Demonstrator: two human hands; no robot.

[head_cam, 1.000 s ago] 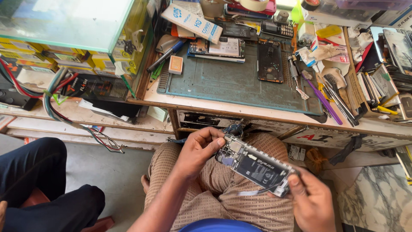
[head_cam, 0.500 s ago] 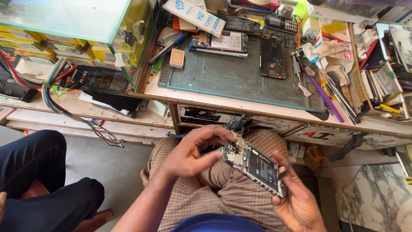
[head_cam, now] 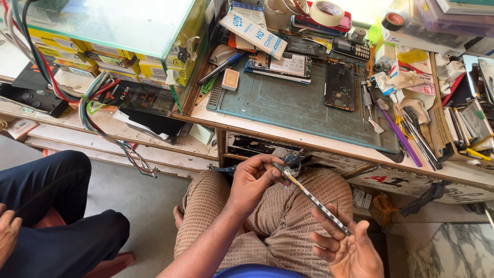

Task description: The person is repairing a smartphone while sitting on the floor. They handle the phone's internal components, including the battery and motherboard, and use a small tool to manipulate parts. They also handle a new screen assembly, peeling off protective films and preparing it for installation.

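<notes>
The opened smartphone (head_cam: 314, 200), a thin dark slab with its back cover off, sits edge-on to my view, tilted from upper left to lower right above the lap in checked brown trousers (head_cam: 278, 221). I take the green rubber work mat (head_cam: 288, 105) on the bench as my landmark: the phone hangs below the mat's near edge, in front of the open drawer (head_cam: 257, 146), well apart from the mat itself.

My left hand (head_cam: 252, 183) curls closed around the phone's upper end, thumb and fingertips pinching its edge. My right hand (head_cam: 347, 247) lies palm up and half open beneath the lower end, fingers spread and cradling it rather than clamping. I judge this two-point hold keeps the exposed board clear of the fingers while the slab is turned on edge for inspection.

On the mat's far right rests a second stripped phone body (head_cam: 339, 85); at its far edge lies a bare circuit assembly (head_cam: 280, 66). Right of the mat lie a purple-handled tool (head_cam: 396, 128) and a screwdriver (head_cam: 366, 100), placed within reach. Left of the mat, another person's dark-trousered knee (head_cam: 62, 206) shows.
</notes>
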